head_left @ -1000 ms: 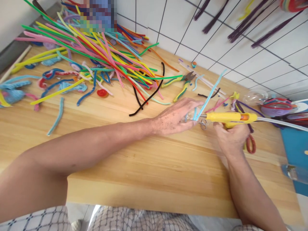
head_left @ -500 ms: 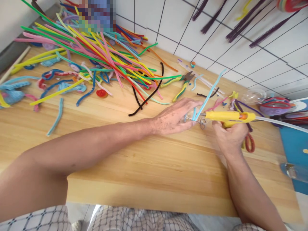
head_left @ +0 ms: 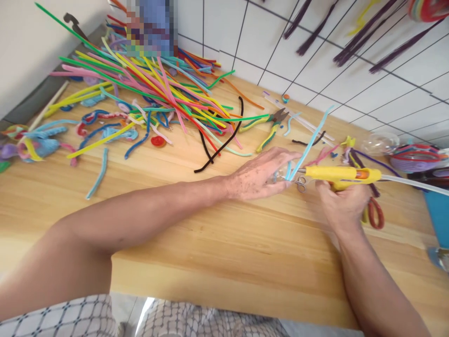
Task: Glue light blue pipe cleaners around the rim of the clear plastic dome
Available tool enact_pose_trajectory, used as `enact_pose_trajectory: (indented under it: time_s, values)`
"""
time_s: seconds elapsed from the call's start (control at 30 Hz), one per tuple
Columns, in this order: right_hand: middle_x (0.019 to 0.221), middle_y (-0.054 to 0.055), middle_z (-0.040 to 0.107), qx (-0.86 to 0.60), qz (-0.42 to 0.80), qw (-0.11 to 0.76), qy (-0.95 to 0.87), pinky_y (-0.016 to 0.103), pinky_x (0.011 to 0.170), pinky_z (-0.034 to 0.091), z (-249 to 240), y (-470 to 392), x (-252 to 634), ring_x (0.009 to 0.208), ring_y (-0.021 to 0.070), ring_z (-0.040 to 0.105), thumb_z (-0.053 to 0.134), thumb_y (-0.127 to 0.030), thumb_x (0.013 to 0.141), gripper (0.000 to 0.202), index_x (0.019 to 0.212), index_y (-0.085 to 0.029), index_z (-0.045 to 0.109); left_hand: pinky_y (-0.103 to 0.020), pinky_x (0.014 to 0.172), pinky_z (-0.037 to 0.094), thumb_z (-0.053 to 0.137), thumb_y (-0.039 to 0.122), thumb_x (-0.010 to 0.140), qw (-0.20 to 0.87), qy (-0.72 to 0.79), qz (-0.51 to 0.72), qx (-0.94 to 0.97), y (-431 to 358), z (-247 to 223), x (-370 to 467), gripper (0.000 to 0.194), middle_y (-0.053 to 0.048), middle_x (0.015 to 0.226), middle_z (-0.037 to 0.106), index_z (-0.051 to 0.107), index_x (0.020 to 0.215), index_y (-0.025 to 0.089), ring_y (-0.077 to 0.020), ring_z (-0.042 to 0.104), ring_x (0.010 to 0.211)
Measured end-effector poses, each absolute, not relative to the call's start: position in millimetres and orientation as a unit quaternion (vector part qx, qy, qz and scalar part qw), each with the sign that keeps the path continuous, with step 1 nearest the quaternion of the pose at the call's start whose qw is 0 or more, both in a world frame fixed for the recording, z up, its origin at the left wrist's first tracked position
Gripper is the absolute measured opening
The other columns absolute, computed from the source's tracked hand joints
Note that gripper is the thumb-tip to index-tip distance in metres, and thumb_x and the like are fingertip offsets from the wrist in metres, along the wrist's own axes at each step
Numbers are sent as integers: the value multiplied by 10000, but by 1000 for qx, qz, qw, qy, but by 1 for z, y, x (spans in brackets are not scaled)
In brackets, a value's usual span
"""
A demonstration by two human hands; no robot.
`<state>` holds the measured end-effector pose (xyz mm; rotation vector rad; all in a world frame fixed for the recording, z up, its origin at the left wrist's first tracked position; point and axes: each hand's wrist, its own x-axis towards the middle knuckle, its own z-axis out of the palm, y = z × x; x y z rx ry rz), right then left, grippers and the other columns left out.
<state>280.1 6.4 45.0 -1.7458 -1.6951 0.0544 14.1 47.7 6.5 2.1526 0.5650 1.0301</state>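
Note:
My left hand [head_left: 257,175] is closed, thumb and fingers curved round a light-blue pipe cleaner [head_left: 310,140], which sticks up and to the right. Something clear shows between these fingers, too small to make out. In my right hand [head_left: 345,203] is a yellow hot glue gun [head_left: 342,175], gripped by its handle and pointing left. Its metal nozzle meets or nearly meets the pipe cleaner at my left fingertips; I cannot tell whether they touch. A white glue stick [head_left: 414,182] trails from the gun's back. Small scissors [head_left: 301,184] lie just behind the nozzle.
A heap of coloured pipe cleaners [head_left: 150,89] covers the back left of the wooden table [head_left: 210,248]. Pliers with green-and-yellow handles [head_left: 268,128] lie beyond my left hand. Red-handled scissors [head_left: 376,213] rest beside my right hand. A white tiled wall [head_left: 266,42] bounds the back.
The whole view has shifted slightly, so things appear further right and a little lower. Both hands keep their grips, and the glue gun stays at the pipe cleaner.

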Motion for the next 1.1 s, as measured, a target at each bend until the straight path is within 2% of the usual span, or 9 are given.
enact_pose_trajectory:
  time_s: [0.17,0.27,0.43,0.5,0.67,0.83,1.0,1.1]
  values:
    - [591,-11,616,-670,25,340,-659,355,573,461,42,6,283,558,218,588,711,-340,755,158,651,-274,612,-600,1312,506,568,567,1029,341,215,389,829,51,3,15,690,-185,1631,576,428,1603,210,-378,557,1507]
    - [571,-6,607,-665,15,337,-667,362,575,454,44,6,280,561,224,590,693,-353,761,181,634,-287,583,-608,1320,497,570,544,1027,343,219,380,830,51,5,14,673,-159,1644,572,418,1608,239,-368,548,1515]
    - [576,11,640,-668,0,331,-667,383,602,483,46,6,278,604,251,631,686,-374,764,179,648,-300,571,-578,1314,501,530,495,1056,330,209,394,832,48,7,13,659,-209,1627,578,430,1608,150,-350,556,1518]
    - [608,18,669,-672,1,330,-664,386,613,499,47,6,278,610,251,646,686,-384,760,159,663,-292,600,-566,1310,505,538,493,1049,335,213,395,828,48,7,13,651,-192,1622,588,447,1611,178,-347,565,1515]
    - [576,4,632,-666,9,330,-669,377,607,481,49,6,277,592,234,608,672,-368,745,152,647,-294,584,-597,1315,501,557,486,1026,357,227,391,817,47,6,13,648,-122,1643,590,459,1639,299,-336,552,1531]
    - [493,-22,523,-682,2,327,-654,356,557,410,48,5,277,517,188,498,667,-377,729,261,572,-301,474,-594,1312,504,567,498,1022,361,229,392,815,47,6,13,667,-136,1662,574,485,1648,281,-351,555,1534]
    - [558,-14,592,-685,1,333,-648,340,567,432,46,6,279,546,193,553,664,-382,716,185,620,-283,540,-601,1314,491,569,468,1026,365,229,389,814,46,8,12,651,-139,1656,578,461,1646,304,-328,543,1559]
    - [554,-14,567,-677,-7,340,-653,341,567,432,46,7,280,527,186,541,673,-375,715,192,616,-277,542,-580,1309,500,563,456,1030,362,225,393,815,45,9,12,633,-155,1654,582,484,1629,266,-329,551,1558]
